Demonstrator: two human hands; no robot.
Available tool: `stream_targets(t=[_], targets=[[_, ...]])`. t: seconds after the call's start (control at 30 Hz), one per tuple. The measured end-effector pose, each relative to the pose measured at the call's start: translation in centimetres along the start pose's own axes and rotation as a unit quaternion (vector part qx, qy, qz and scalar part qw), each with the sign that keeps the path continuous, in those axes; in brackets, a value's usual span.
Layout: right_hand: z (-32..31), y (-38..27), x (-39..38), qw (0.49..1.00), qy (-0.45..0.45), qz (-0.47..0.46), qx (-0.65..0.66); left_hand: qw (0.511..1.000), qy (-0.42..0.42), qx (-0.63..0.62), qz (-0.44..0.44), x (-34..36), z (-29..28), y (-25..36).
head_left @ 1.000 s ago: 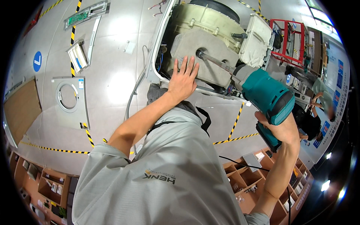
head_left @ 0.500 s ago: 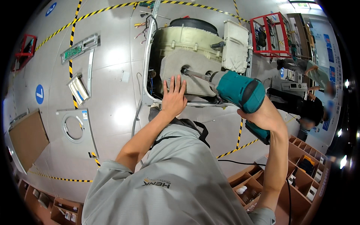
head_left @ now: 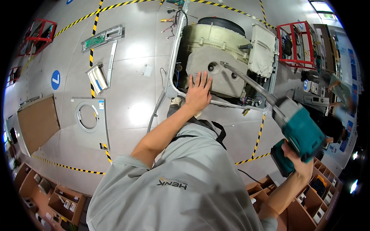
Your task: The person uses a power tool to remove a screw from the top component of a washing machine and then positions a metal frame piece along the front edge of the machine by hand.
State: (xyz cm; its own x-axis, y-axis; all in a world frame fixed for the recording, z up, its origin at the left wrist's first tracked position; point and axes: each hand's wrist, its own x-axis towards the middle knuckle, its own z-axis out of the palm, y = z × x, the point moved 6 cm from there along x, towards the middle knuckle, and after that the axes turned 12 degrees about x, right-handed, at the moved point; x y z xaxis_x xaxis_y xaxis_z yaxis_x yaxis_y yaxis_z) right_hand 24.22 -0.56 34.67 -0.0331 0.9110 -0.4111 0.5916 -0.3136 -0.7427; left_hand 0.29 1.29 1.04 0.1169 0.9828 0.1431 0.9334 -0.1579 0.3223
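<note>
My left hand [head_left: 198,95] lies flat, fingers spread, on the grey concrete counterweight [head_left: 198,61] of an opened washing machine. Behind the counterweight is the cream plastic tub [head_left: 212,40] inside a metal cabinet frame [head_left: 174,82]. On the right, my right hand [head_left: 296,159] grips the handle of a teal cordless impact wrench [head_left: 304,129]. Its long socket extension [head_left: 252,82] points up and left over the counterweight. The tip hangs beside a dark round hole [head_left: 211,67]; whether it carries a bolt I cannot make out. A second hole [head_left: 234,75] lies under the shaft.
Left on the floor lie a front panel with a round opening [head_left: 104,123], a detergent drawer [head_left: 97,79], a circuit-board strip [head_left: 101,39] and a brown-faced panel [head_left: 40,119]. Red frames [head_left: 296,44] and people [head_left: 327,119] are at the right. Wooden compartment shelves [head_left: 320,192] stand lower right.
My right hand has drawn the impact wrench back down and right, and its tip has left the hole in the counterweight. My left hand stays on the counterweight. The whole view has shifted.
</note>
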Motion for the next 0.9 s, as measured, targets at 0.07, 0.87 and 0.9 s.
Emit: stream_targets(t=[0.07, 0.87, 0.9], targets=[[-1.6, 2.2, -3.7, 0.995, 0.058, 0.032, 0.072, 0.999, 0.012, -0.030, 0.012, 0.2, -0.4, 0.9], [-3.6, 31.4, -31.4, 0.807, 0.473, 0.027, 0.353, 0.576, -0.202, -0.667, 0.426, -12.4, -38.7, 22.6], [-3.1, 33.1, -32.3, 0.785, 0.480, 0.037, 0.389, 0.576, -0.219, -0.659, 0.431, -13.3, -39.0, 23.0]])
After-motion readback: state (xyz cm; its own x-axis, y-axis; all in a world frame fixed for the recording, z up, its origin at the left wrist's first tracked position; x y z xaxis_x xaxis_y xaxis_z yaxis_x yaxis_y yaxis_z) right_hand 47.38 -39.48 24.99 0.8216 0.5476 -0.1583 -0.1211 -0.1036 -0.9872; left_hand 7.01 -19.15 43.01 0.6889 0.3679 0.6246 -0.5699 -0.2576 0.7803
